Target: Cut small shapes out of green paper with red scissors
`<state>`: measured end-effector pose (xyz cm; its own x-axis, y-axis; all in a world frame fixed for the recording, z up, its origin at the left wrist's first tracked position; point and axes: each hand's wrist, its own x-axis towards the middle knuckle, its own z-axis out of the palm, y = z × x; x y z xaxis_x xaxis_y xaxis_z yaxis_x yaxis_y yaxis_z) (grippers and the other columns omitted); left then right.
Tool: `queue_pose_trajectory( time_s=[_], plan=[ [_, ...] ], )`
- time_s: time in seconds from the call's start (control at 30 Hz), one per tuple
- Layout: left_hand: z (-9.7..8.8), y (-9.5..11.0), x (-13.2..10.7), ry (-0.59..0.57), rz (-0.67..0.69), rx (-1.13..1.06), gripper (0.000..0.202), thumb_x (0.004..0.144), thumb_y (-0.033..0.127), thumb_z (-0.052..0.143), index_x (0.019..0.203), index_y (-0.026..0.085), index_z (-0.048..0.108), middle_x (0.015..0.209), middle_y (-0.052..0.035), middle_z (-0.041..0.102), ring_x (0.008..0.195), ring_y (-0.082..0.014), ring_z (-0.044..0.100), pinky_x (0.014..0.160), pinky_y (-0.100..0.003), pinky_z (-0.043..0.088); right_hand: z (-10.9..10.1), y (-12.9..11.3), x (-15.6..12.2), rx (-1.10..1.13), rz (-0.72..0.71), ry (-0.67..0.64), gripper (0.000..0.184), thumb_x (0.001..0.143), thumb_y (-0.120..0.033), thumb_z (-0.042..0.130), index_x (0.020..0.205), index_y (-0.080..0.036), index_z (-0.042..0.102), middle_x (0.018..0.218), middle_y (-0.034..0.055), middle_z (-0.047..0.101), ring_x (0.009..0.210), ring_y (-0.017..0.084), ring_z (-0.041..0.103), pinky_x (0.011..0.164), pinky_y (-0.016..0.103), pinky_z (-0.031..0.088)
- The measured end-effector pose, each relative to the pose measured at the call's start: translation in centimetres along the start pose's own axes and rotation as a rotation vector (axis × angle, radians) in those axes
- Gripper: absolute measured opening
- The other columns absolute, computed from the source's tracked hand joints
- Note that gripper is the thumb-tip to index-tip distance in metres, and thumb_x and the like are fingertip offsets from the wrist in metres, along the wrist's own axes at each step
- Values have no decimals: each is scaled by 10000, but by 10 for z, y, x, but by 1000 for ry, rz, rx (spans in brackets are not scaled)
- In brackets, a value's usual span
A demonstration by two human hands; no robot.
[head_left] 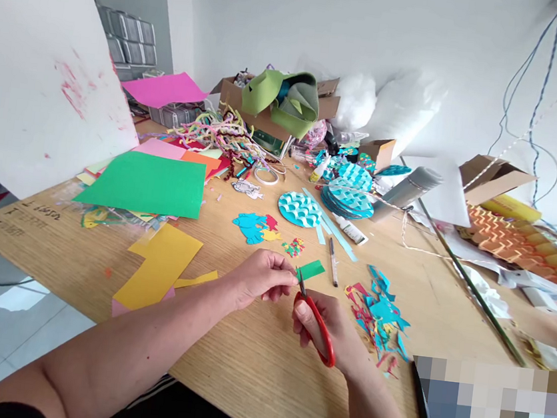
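Note:
My right hand (319, 321) grips red-handled scissors (322, 335), their blades pointing up and away from me. The tips are at the near end of a small green paper strip (312, 270). My left hand (268, 275) is closed in a pinch at that same end of the strip, its fingertips beside the blades; the exact grip is partly hidden. Beyond my hands lie blue, red and yellow paper cutouts (256, 226) and a little pile of tiny colored bits (293, 247). To the right are blue and red paper scraps (382, 308) and a pen (333, 262).
Yellow paper (164, 263) and a large green sheet (148, 184) lie to the left. Blue patterned discs (347, 200), glue bottles (351, 229) and a tape roll (266, 176) stand further back. A cardboard box (230, 99) holds green felt. A long green stick (470, 291) crosses the right side.

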<state>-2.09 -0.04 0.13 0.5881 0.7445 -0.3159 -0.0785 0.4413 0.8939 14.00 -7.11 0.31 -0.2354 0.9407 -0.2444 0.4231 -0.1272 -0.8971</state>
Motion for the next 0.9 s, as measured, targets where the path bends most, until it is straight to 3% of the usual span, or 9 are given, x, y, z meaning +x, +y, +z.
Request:
queue_pose_trajectory(
  time_s=[0.9],
  plan=[
    [2, 0, 1, 12, 11, -40, 177, 589, 274, 678, 665, 148, 580, 506, 41, 556, 362, -41, 423, 356, -174, 232, 1, 1, -1, 0, 14, 53, 480, 787, -619, 573, 645, -167, 498, 549, 2, 569, 393, 101, 533, 360, 187, 346]
  ],
)
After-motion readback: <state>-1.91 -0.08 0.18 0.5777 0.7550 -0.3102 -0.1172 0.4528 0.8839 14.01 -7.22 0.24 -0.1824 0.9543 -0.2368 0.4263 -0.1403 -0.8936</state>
